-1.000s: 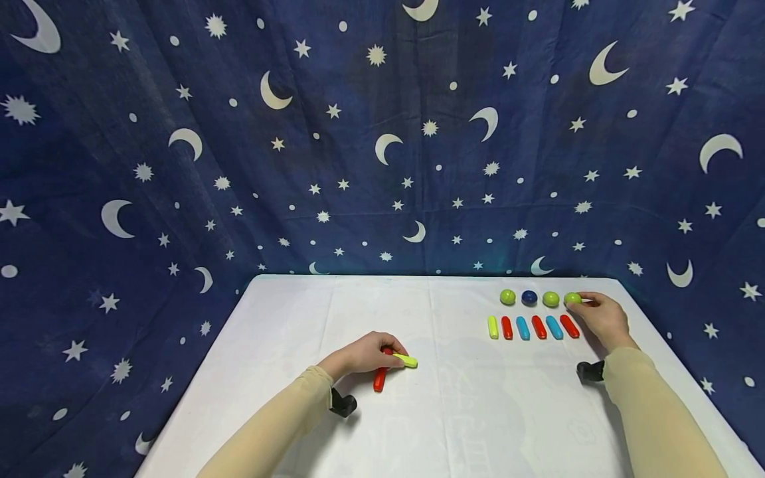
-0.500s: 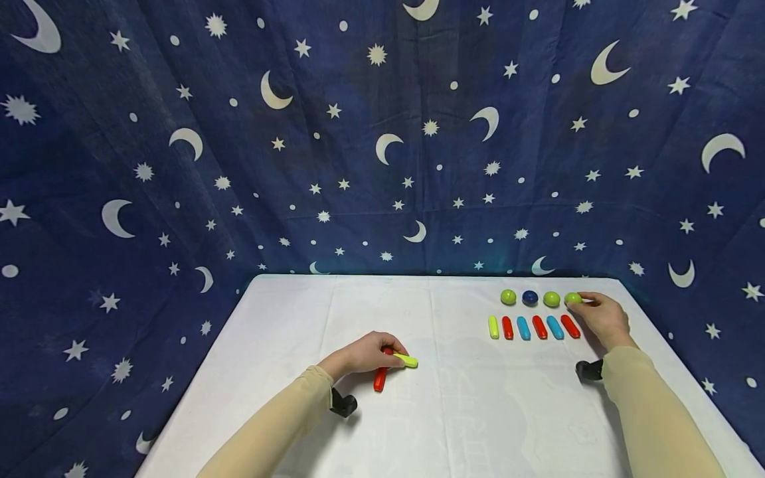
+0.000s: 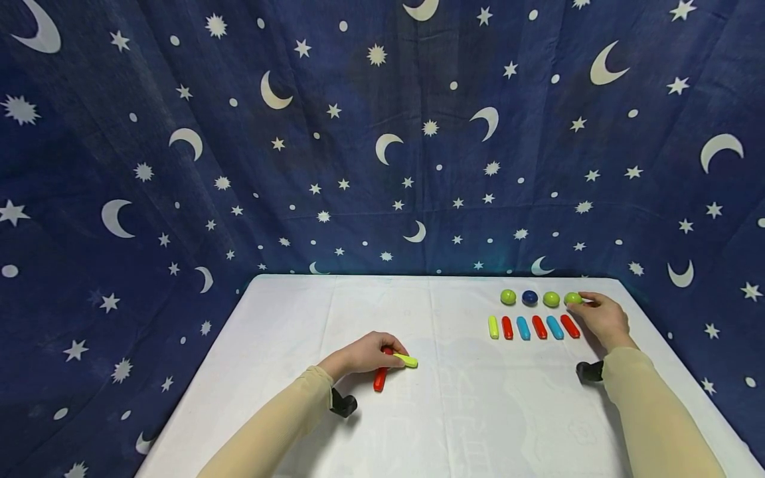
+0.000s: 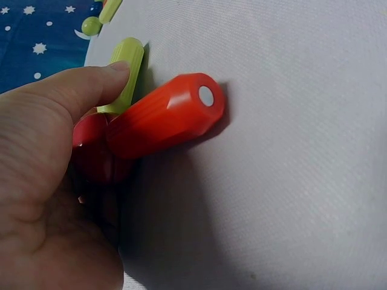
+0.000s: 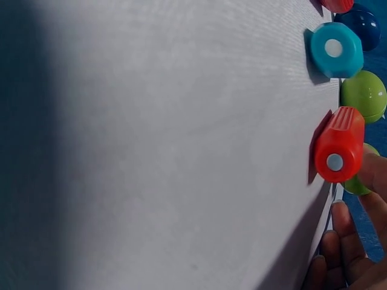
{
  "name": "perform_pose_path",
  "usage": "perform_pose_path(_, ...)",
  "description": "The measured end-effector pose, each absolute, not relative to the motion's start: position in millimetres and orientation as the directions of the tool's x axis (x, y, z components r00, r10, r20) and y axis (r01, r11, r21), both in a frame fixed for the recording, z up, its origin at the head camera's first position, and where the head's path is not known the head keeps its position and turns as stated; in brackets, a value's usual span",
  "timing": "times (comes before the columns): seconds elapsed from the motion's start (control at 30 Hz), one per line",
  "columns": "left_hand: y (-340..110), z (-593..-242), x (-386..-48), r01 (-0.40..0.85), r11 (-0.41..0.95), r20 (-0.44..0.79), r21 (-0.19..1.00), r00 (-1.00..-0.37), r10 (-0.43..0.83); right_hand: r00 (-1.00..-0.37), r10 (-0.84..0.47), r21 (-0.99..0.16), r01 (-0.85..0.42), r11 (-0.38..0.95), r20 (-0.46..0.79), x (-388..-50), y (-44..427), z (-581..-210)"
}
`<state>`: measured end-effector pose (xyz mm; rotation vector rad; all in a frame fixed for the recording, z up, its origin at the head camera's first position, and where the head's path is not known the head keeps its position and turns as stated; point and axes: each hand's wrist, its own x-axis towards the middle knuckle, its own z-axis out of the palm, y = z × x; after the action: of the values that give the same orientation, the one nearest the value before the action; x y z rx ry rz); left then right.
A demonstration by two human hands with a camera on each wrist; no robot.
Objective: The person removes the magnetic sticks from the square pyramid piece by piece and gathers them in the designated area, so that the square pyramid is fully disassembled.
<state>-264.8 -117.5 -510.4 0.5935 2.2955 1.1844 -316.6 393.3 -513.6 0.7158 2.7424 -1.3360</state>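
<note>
My left hand pinches a yellow-green magnetic rod, with the thumb lying along its side in the left wrist view. That rod meets a dark red ball, partly hidden by the hand. From the same ball a red magnetic rod sticks out toward the near side, its pale magnet end showing. At the far right of the table, my right hand holds a green ball between thumb and finger. The right wrist view shows this ball mostly covered by a red rod and the fingers.
Left of the held ball stand two more green balls and a dark blue ball. In front runs a row of several rods in yellow, red and blue, including a blue rod. A starry curtain hangs behind the white table.
</note>
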Motion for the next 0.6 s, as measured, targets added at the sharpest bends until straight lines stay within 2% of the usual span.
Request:
perform_pose_path(0.33,-118.4,-512.1,-265.3,0.169,0.515,-0.205,0.84,-0.78,0.591,-0.903,0.385,-0.77,0.381,0.511,-0.191,-313.4,394.4,-511.3)
perform_pose_path(0.47,-118.2,-512.4,-265.7,0.208,0.514,-0.184,0.832,-0.771,0.609,-0.901,0.417,-0.786,0.345,0.513,-0.124,-312.1,395.7,-508.6)
perform_pose_path(0.6,-116.9,-512.6,-265.5,0.252,0.543,-0.162,0.801,-0.782,0.602,-0.872,0.488,-0.791,0.327,0.517,-0.042,-309.4,392.8,-500.1)
